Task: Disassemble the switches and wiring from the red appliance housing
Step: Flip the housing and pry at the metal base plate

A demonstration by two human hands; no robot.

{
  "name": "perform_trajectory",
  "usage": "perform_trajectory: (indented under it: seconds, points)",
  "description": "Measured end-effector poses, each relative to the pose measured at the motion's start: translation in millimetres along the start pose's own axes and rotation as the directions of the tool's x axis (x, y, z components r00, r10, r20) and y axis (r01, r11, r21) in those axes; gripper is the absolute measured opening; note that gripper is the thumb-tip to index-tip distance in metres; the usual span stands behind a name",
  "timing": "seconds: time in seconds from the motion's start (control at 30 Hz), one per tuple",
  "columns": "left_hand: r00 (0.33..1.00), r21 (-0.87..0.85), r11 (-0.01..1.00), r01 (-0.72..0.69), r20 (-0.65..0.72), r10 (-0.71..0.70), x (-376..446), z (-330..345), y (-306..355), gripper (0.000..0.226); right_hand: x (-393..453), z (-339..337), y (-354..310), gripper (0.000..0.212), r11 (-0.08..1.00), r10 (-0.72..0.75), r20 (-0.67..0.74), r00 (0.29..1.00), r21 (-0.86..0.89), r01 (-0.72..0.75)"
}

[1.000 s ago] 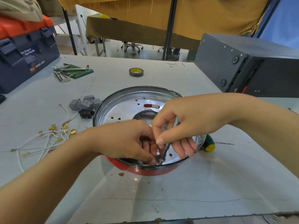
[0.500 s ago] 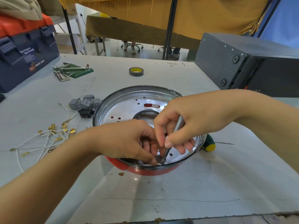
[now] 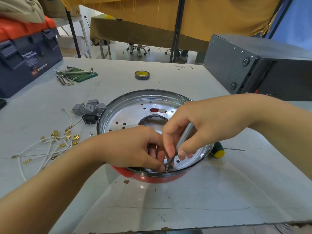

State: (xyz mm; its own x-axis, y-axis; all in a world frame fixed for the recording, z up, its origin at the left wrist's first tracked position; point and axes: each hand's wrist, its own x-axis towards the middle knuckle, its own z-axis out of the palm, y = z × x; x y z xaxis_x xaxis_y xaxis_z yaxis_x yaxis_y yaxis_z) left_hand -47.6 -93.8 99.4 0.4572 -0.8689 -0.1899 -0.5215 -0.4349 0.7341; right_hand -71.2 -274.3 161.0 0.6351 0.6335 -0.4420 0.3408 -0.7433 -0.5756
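Observation:
The red appliance housing (image 3: 152,179) sits mid-table with its shiny metal inner plate (image 3: 135,114) facing up. My right hand (image 3: 194,130) grips a slim grey screwdriver (image 3: 184,137), its tip on a small screw (image 3: 167,167) at the plate's near rim. My left hand (image 3: 135,147) reaches into the housing, fingers curled beside that screw and pinching at it. Removed grey switches (image 3: 89,108) and a black socket (image 3: 90,119) lie left of the housing. White wires with brass terminals (image 3: 55,142) spread further left.
A blue and orange toolbox (image 3: 25,53) stands at the far left, hex keys on a green pouch (image 3: 74,75) beside it. A tape roll (image 3: 142,75) lies behind the housing. A grey metal case (image 3: 253,65) fills the right. A green-yellow handle (image 3: 217,152) lies right of the housing.
My right hand has shifted slightly right and twisted the screwdriver, so its shaft leans more to the right. My left hand and the housing stay put.

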Motion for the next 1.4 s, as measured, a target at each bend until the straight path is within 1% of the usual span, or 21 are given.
perform_trajectory:
  seconds: [0.07,0.17,0.27,0.37,0.5,0.57,0.67,0.77,0.87,0.97,1.03,1.13,1.23,1.33,1.4]
  points:
    - [1.000,0.008,1.000,0.002,-0.003,-0.002,0,1,0,0.014,-1,0,-1,0.016,0.999,-0.010,-0.001,1.000,-0.043,0.010]
    - [1.000,0.022,1.000,0.017,-0.005,-0.017,1,1,0,0.010,-2,1,-1,0.014,0.999,-0.012,-0.005,1.000,-0.045,0.012]
    - [1.000,0.020,1.000,0.008,-0.011,-0.008,0,1,2,0.019,-1,2,-2,0.009,0.999,-0.020,-0.015,1.000,-0.026,0.020]
    - [1.000,0.027,1.000,0.003,-0.009,-0.002,0,2,4,0.027,-2,3,-3,0.012,1.000,-0.020,-0.014,1.000,-0.022,0.020]
    - [1.000,0.072,0.997,0.025,-0.014,-0.024,0,2,1,0.009,-4,3,-2,0.012,0.999,-0.020,-0.028,0.999,-0.031,0.019]
    - [0.999,0.078,0.996,0.033,-0.010,-0.032,0,1,0,0.010,-5,3,-3,0.013,0.999,-0.026,-0.039,0.999,-0.037,0.025]
    - [1.000,0.031,0.999,0.014,0.005,-0.014,-2,1,2,0.009,-8,2,-3,0.010,0.999,-0.033,-0.057,0.998,-0.031,0.031]
    - [1.000,-0.043,0.999,0.010,0.001,-0.010,-3,-2,2,0.010,-14,2,1,0.008,0.997,-0.043,-0.136,0.990,0.061,0.052]
    - [1.000,-0.064,0.998,0.000,-0.030,-0.002,-3,-2,2,0.015,-21,6,7,0.009,0.986,-0.062,-0.225,0.972,0.136,0.094]
    - [0.991,-0.118,0.993,0.001,-0.132,-0.016,-5,-3,0,0.013,-26,13,16,0.009,0.970,-0.075,-0.338,0.938,0.195,0.147]
    - [0.969,-0.167,0.986,-0.010,-0.245,-0.032,-6,-3,-2,0.013,-29,17,22,0.012,0.945,-0.067,-0.464,0.883,0.254,0.205]
    - [0.894,-0.253,0.964,-0.080,-0.445,-0.043,-11,-4,-1,0.017,-30,26,30,0.012,0.894,-0.043,-0.627,0.778,0.324,0.310]
    - [0.799,-0.230,0.968,-0.101,-0.599,-0.060,-22,-12,3,0.022,-24,38,35,0.011,0.873,-0.010,-0.710,0.705,0.338,0.352]
    - [0.729,-0.219,0.966,-0.140,-0.683,-0.050,-40,-27,-2,0.020,-14,47,36,0.011,0.885,0.032,-0.752,0.659,0.328,0.330]
    - [0.705,-0.192,0.979,-0.063,-0.703,-0.092,-56,-36,-12,0.015,-7,51,37,0.011,0.892,0.053,-0.778,0.626,0.318,0.321]
